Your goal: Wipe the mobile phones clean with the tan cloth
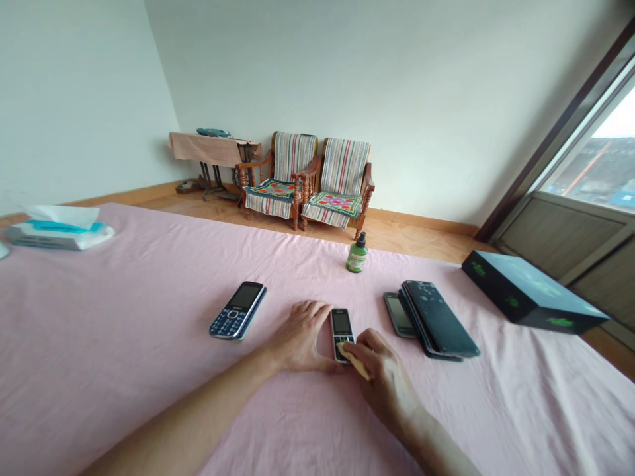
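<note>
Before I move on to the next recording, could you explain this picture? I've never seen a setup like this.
There is no machine here: a person works bare-handed. The one picture comes from a camera worn on the person's head, looking forward and down. The left hand is spread along the left side of a small keypad phone, while the right hand holds a yellowish cloth against its keys. On the pink sheet, a larger keypad phone lies to the left, with a tissue pack farther off. A green bottle stands farther back. To the right are a grey phone, a dark stack of flat devices and a black box.
</note>
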A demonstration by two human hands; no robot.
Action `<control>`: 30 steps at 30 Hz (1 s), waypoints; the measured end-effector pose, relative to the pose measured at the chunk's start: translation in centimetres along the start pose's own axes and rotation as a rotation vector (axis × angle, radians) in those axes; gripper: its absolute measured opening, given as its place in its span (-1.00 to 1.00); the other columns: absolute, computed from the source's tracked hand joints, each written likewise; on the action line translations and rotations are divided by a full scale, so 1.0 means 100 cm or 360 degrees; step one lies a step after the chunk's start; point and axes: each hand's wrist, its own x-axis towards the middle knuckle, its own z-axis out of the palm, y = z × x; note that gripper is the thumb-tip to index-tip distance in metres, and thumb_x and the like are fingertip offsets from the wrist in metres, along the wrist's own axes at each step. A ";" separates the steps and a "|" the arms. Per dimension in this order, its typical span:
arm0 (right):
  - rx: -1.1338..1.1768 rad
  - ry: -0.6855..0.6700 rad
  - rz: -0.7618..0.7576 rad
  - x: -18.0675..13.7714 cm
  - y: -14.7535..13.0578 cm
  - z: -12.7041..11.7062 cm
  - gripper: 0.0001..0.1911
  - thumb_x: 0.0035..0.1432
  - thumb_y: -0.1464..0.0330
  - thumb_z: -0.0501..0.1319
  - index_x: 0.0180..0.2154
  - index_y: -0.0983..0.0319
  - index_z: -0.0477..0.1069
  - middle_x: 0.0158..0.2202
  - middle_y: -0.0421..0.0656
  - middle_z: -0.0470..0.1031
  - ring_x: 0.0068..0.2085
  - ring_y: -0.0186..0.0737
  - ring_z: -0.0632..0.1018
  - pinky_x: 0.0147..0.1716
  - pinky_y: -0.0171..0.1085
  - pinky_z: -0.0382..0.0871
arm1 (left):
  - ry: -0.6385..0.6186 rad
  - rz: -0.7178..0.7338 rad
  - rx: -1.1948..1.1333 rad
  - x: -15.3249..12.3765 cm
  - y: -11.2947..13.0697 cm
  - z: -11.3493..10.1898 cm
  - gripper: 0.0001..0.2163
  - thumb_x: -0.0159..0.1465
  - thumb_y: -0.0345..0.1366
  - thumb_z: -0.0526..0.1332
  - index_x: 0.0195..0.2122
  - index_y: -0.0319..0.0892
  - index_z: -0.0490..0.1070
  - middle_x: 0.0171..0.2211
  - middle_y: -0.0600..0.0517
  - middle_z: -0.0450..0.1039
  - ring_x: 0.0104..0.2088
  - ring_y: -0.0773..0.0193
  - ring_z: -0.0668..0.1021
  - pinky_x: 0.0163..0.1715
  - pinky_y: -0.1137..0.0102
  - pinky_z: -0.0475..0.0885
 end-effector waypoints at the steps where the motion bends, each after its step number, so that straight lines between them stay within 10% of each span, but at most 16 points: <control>1: -0.0003 -0.0001 -0.0003 0.000 0.000 0.000 -0.67 0.10 0.64 0.11 -0.21 0.22 0.52 -0.38 -0.12 0.33 -0.36 -0.21 0.38 -0.40 -0.30 0.24 | -0.0001 -0.0003 -0.0003 0.000 0.000 0.000 -0.14 -0.16 0.20 0.35 0.11 -0.10 0.17 0.07 -0.14 0.29 0.07 -0.09 0.34 0.09 0.09 0.18; 30: 0.0169 -0.0051 0.0060 -0.005 0.003 -0.010 -0.76 0.17 0.54 0.09 -0.36 0.23 0.52 -0.42 -0.14 0.36 -0.39 -0.25 0.42 -0.45 -0.32 0.25 | -0.0007 0.0008 0.0001 -0.001 -0.002 -0.001 -0.14 -0.13 0.19 0.34 0.13 -0.14 0.15 0.08 -0.16 0.28 0.09 -0.09 0.33 0.11 0.09 0.16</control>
